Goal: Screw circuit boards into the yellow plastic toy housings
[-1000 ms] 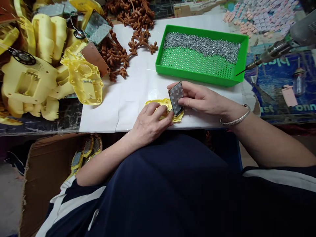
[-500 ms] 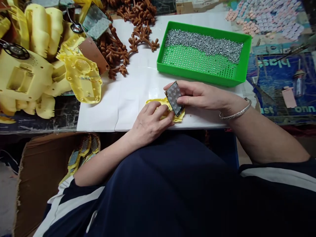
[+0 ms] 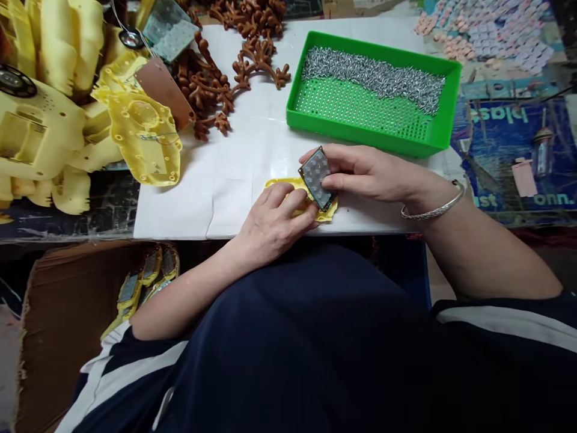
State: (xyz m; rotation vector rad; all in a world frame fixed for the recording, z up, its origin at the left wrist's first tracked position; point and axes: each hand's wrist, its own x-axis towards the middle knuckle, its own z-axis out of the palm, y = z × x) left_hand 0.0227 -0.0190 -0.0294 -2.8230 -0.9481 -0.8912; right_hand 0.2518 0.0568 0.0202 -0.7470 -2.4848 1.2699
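A small circuit board (image 3: 315,174) with a grey dotted face is pinched in my right hand (image 3: 365,174), thumb on its face and fingers behind. It is tilted over a yellow plastic shell (image 3: 283,181) lying on the white table covering near the front edge. My left hand (image 3: 274,219) rests over the shell with bent fingers closed on it, and its fingertips reach the board's lower end. Most of the shell's inside is hidden by both hands.
A green basket (image 3: 365,135) of small screws (image 3: 374,75) stands behind my hands. Brown branching plastic parts (image 3: 261,60) and yellow toy bodies (image 3: 40,132) lie to the left. Pink and white pieces (image 3: 500,36) are at the back right. A cardboard box (image 3: 63,325) holds yellow shells with boards (image 3: 128,291).
My hands and the circuit board stay nearly in place, the board turning very slightly. The view has shifted a little, moving the things on the left further left.
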